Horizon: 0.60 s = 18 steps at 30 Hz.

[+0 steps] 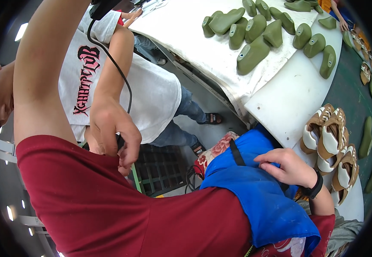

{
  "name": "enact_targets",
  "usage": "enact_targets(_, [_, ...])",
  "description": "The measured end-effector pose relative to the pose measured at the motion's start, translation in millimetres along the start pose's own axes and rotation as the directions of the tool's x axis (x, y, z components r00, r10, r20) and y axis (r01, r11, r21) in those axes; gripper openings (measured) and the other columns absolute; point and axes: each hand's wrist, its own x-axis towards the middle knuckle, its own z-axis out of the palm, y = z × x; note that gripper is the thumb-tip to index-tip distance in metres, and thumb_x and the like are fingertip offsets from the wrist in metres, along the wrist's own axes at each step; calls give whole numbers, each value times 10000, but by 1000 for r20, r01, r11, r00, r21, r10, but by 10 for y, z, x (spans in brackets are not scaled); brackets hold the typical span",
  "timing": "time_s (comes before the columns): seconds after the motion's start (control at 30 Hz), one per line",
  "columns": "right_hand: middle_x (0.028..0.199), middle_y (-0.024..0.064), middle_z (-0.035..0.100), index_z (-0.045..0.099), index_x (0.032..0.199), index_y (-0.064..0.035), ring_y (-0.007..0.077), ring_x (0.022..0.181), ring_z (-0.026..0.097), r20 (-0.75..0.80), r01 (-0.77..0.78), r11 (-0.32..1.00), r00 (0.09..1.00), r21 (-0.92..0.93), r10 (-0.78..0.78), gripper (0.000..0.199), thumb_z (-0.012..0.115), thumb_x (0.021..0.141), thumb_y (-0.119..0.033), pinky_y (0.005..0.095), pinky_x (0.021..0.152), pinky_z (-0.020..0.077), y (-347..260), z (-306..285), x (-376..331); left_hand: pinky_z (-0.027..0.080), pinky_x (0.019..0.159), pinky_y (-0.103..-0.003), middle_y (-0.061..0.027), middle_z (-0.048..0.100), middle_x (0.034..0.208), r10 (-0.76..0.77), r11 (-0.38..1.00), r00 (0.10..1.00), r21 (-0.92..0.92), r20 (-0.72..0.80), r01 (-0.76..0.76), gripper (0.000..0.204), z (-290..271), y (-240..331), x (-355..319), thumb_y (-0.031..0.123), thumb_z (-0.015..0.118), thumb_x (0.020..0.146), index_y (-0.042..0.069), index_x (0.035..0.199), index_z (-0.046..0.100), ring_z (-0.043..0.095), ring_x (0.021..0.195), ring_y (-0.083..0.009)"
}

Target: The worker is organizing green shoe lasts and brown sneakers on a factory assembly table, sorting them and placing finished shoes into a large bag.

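My right hand, with a black band on its wrist, rests on the blue apron over my lap. Its visible fingers are stretched out and nothing shows in them. A black strap crosses the apron near my fingertips. My bare left arm rises from a maroon sleeve and leaves the picture at the top, so my left hand is out of sight. Beside that arm hangs a black cable from a black device. Another person's hand is close to the cable's lower part.
Several green shoe lasts lie on a white-covered table. Brown and white shoes stand right of my hand on a white board. A green surface lies beyond. The person in a white T-shirt stands close on my left.
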Motion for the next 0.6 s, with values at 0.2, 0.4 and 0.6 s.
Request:
enact_targets(0.2, [819, 137, 642, 620, 971, 6, 271, 738, 619, -1, 3, 1000, 1000, -3, -3, 183, 574, 816, -81, 328, 673, 485, -4, 2, 5, 423, 904, -282, -169, 602, 1108, 22, 999, 1000, 31, -2, -22, 550, 14, -22, 43, 319, 568, 863, -26, 1271, 435, 569, 1032, -211])
enact_targets(0.4, [812, 135, 641, 618, 968, 5, 272, 737, 617, -9, 28, 1000, 1000, -4, -28, 180, 569, 818, -81, 330, 673, 484, 22, 4, 35, 429, 894, -282, -154, 619, 1077, 35, 999, 999, 37, 13, -35, 530, 52, -76, 79, 313, 580, 854, -3, 1262, 459, 585, 991, -206])
enact_targets(0.6, [808, 133, 640, 619, 972, 1, 277, 735, 615, -10, 44, 999, 999, -18, -44, 183, 565, 819, -85, 333, 672, 485, 25, 19, 70, 425, 900, -288, -150, 623, 1072, 81, 996, 996, -48, 23, -79, 500, 75, -138, 81, 285, 586, 844, 1, 1242, 485, 584, 990, -201])
